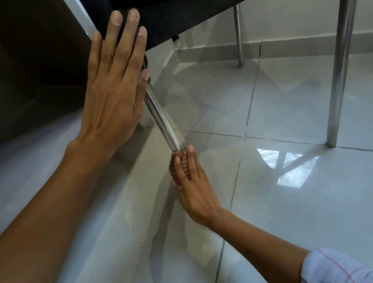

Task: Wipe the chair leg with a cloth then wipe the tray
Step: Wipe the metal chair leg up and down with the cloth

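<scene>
Sleeve [328, 270]: nearest to me, lower right; pale with thin red and blue lines, pushed up the right forearm.
Right hand [193, 188]: I see it low by the floor, fingers closed around a cloth at the foot of the leg.
Cloth [180, 163]: small, brown, ribbed; bunched between my right fingers and the leg, mostly hidden by the hand.
Floor [310, 208]: glossy pale tiles with dark grout lines; a bright window glare sits right of centre.
Leg [162, 118]: shiny metal tube, slanting from the seat corner down to my right hand; its foot is covered by cloth and fingers.
Left hand [113, 89]: flat, fingers straight and close together, palm against the seat corner; thumb lies beside the top of the leg.
Seat [197, 3]: black, tilted, filling the top of the view.
Other legs [340, 67]: one metal leg standing on the tile at right; another further back by the skirting.
Wall [306, 11]: white, behind the chair.
Tray: I cannot see it here.
</scene>
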